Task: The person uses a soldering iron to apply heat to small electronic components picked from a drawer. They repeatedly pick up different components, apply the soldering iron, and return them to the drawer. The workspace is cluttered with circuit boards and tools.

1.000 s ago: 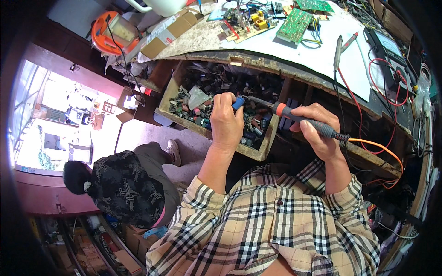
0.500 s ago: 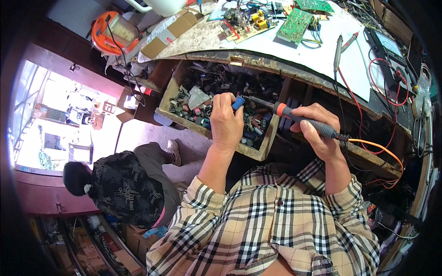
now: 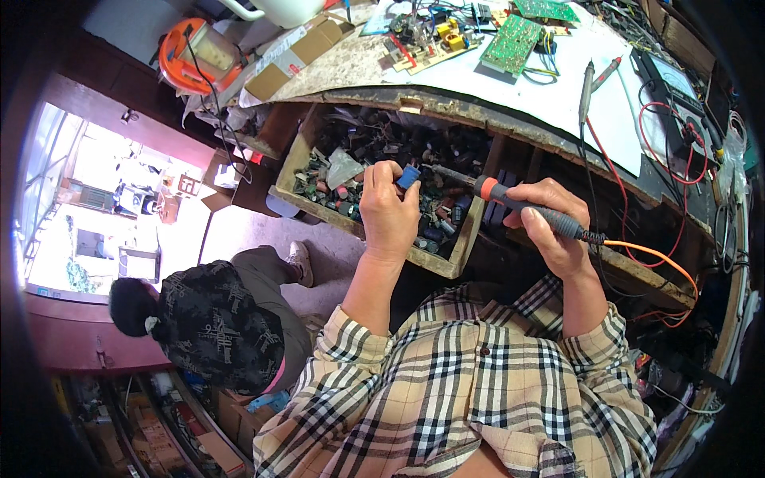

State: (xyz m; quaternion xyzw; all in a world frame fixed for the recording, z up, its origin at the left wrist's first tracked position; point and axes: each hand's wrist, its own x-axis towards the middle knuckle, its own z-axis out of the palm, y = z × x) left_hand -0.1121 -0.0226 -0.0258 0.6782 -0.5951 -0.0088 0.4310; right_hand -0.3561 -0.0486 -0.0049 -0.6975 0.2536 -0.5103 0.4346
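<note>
Right now, through the head view, I watch the left hand (image 3: 389,209) at the centre of the frame pinching a blue cylindrical capacitor (image 3: 408,177) between thumb and fingers, with no slack that I can see. Just right of centre, the right hand (image 3: 551,219) is wrapped pen-fashion around a soldering iron (image 3: 530,209), whose orange cable (image 3: 669,256) loops toward the right. Its tip points at the capacitor's end, just beside it; whether they touch, I can't tell. Both are above the wooden drawer (image 3: 437,263) of loose components. I judge the step in hand to be working the capacitor's lead end with heat; the next move calls for a steady pinch and fingertips clear of the hot shaft. As for writing, pale lettering patterns the dark shirt (image 3: 219,323) of a person at lower left, and print marks the cardboard box (image 3: 296,62) at upper left, too small for me to read. I find no legible marking on the capacitor or the iron's handle.
</note>
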